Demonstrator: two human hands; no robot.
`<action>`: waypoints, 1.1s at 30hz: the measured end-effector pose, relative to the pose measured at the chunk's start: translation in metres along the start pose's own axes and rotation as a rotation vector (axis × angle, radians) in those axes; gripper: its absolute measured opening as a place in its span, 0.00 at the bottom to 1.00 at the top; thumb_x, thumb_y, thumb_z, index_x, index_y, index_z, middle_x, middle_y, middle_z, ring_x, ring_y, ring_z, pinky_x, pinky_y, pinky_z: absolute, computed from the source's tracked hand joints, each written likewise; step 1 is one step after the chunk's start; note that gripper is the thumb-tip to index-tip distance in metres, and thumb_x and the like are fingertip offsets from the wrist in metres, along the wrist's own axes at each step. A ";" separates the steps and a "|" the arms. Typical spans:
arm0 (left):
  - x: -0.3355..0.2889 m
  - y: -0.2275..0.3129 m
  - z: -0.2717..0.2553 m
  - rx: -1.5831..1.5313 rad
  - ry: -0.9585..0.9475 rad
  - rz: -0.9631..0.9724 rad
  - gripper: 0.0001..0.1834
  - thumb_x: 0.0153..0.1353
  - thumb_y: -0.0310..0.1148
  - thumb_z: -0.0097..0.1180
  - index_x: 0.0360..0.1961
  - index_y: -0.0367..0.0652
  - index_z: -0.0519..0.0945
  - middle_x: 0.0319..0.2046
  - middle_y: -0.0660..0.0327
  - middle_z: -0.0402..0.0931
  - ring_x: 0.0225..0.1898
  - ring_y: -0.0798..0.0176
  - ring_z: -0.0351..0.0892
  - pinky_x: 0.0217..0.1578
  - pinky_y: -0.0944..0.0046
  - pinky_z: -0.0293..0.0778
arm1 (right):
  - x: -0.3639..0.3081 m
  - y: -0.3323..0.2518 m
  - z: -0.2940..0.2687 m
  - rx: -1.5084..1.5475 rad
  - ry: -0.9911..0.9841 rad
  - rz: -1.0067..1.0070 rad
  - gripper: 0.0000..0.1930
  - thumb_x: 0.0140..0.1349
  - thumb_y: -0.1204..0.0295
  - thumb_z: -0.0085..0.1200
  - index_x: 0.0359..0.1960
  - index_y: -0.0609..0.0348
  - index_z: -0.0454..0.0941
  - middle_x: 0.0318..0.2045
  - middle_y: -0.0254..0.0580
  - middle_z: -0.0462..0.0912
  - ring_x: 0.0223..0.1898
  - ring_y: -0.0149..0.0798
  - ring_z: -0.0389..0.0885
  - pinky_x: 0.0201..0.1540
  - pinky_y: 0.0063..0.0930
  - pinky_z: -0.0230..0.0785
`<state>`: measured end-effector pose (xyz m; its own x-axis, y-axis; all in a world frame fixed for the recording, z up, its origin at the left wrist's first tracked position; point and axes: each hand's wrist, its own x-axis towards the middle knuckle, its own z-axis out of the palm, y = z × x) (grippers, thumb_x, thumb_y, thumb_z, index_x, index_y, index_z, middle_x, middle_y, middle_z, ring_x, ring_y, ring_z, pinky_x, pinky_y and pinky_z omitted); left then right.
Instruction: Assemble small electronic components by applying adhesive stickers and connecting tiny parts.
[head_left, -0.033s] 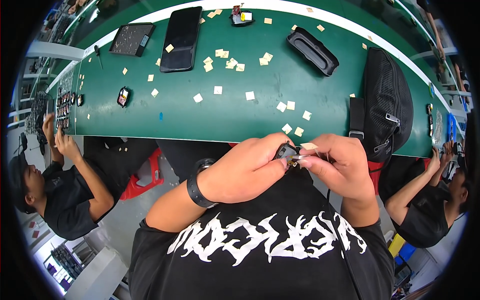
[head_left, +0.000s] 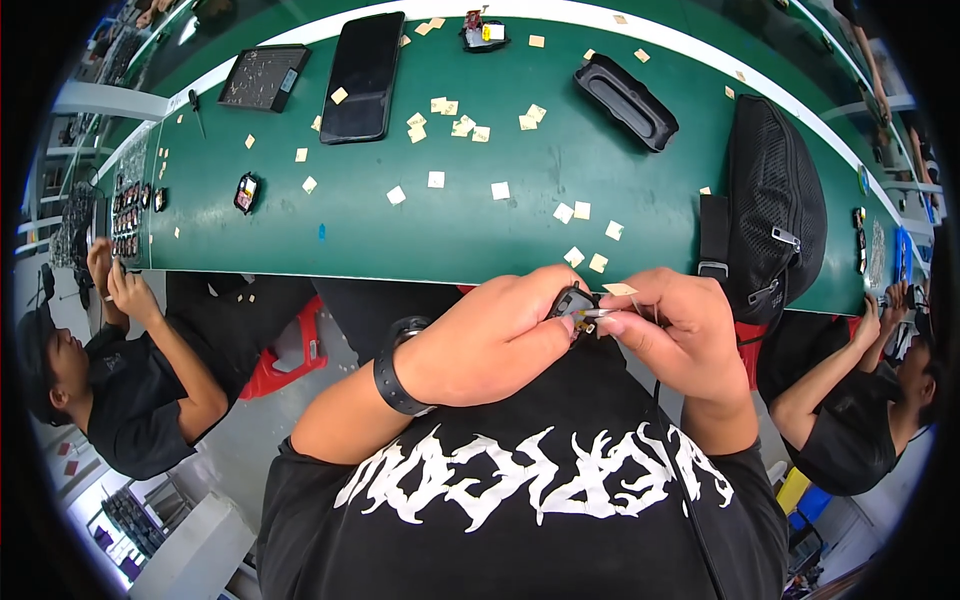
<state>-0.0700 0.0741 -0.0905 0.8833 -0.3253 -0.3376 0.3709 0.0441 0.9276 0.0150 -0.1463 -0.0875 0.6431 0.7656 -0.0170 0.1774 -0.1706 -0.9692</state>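
Left hand (head_left: 497,338) pinched shut on a small black part (head_left: 572,300), held in front of the chest just below the table (head_left: 350,235) edge. Right hand (head_left: 678,330) closed on a thin metal tool (head_left: 592,313) (tweezers, probably), tip touching the part, beige sticker (head_left: 619,289) at its fingertips. More stickers (head_left: 500,190) scattered on the table, phone (head_left: 364,76) and black tray (head_left: 626,101) further back, black bag (head_left: 775,205) to the right.
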 end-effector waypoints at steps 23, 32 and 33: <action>-0.001 -0.016 -0.001 0.337 -0.078 0.205 0.07 0.69 0.25 0.46 0.47 0.38 0.69 0.29 0.60 0.78 0.27 0.62 0.78 0.31 0.61 0.73 | 0.004 0.011 0.024 0.541 0.115 0.273 0.09 0.60 0.82 0.67 0.37 0.65 0.78 0.34 0.34 0.77 0.32 0.21 0.76 0.31 0.18 0.68; -0.002 -0.005 -0.003 -0.114 -0.059 -0.060 0.09 0.70 0.25 0.46 0.48 0.36 0.71 0.30 0.64 0.77 0.27 0.74 0.73 0.30 0.69 0.71 | -0.004 0.025 0.020 -0.323 0.123 -0.380 0.20 0.51 0.74 0.72 0.48 0.55 0.86 0.34 0.38 0.79 0.26 0.33 0.78 0.29 0.25 0.71; -0.003 -0.004 -0.003 -0.160 -0.075 -0.075 0.10 0.69 0.24 0.46 0.50 0.35 0.71 0.30 0.64 0.76 0.28 0.74 0.72 0.30 0.69 0.71 | -0.004 0.025 0.020 -0.423 0.112 -0.441 0.22 0.49 0.72 0.73 0.49 0.52 0.87 0.34 0.38 0.79 0.26 0.36 0.78 0.27 0.27 0.72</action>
<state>-0.0730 0.0778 -0.0937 0.8296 -0.4030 -0.3865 0.4812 0.1650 0.8609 0.0017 -0.1415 -0.1163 0.5120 0.7545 0.4106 0.7095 -0.1021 -0.6973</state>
